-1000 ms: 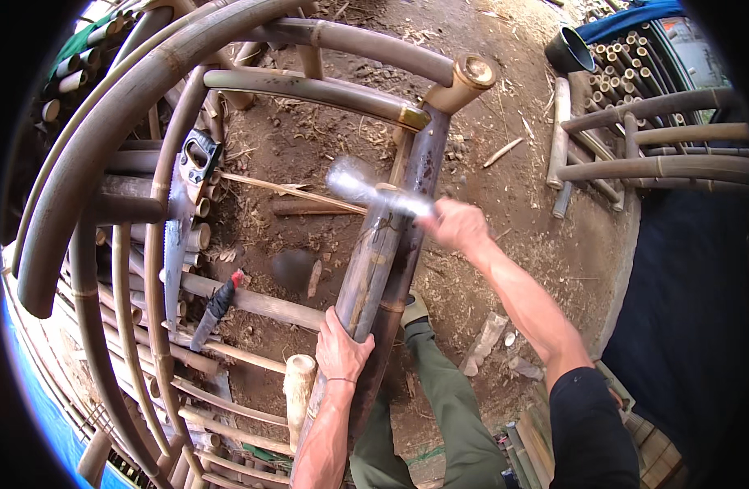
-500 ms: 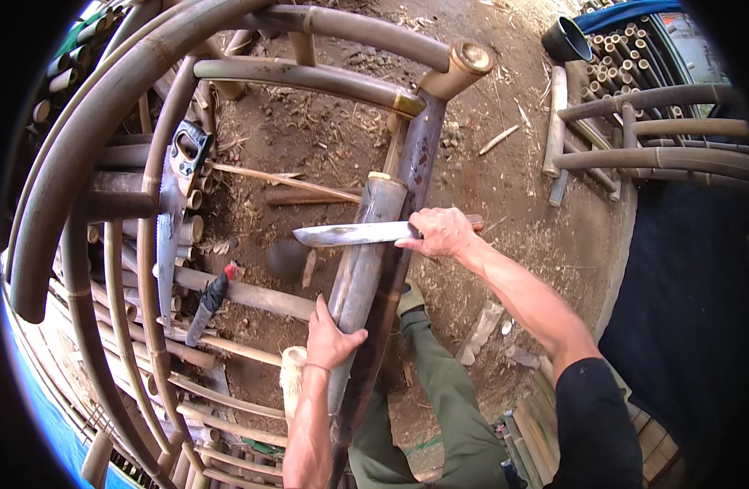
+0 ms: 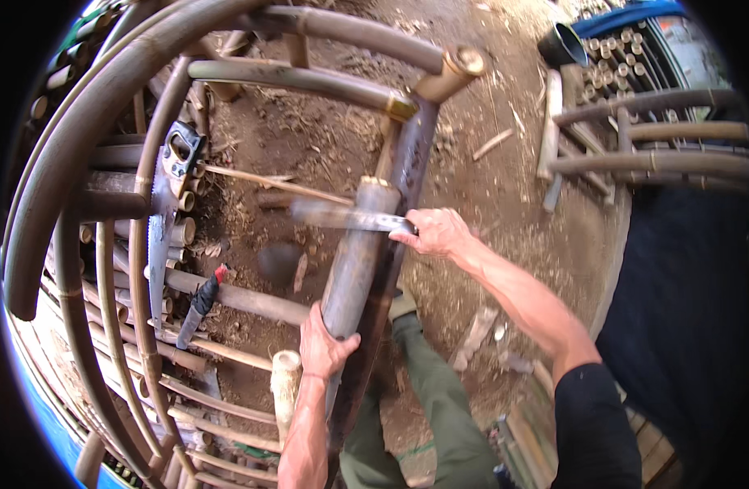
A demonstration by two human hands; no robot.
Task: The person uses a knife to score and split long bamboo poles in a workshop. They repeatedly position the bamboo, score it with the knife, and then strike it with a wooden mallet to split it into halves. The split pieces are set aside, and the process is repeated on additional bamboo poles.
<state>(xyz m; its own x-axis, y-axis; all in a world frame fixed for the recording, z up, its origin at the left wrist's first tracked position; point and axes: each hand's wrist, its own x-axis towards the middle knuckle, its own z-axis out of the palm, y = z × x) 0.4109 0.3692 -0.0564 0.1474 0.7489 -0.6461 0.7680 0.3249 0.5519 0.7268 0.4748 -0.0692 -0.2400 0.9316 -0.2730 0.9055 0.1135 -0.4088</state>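
Note:
My right hand [image 3: 442,231] is closed round the handle of a big knife [image 3: 366,218], whose blade lies across a grey bamboo pole section [image 3: 354,265] near its far end. Motion smears the blade's tip. My left hand [image 3: 326,342] grips the same section lower down, thumb on its right side and fingers round the left. The section rests along a dark, thick bamboo rail [image 3: 413,163] of a bamboo frame, slanting away from me.
On the left, a handsaw [image 3: 167,212] leans by a curved bamboo bar [image 3: 143,244], near a dark-handled tool with a red end [image 3: 203,301]. A black bucket [image 3: 563,45] and bamboo railing [image 3: 660,163] stand at the far right. Bamboo scraps litter the dirt floor [image 3: 505,228].
The bamboo section has turned in my left hand, so a different side faces up. The knife blade has tilted slightly and is blurred. The whole view has shifted a little.

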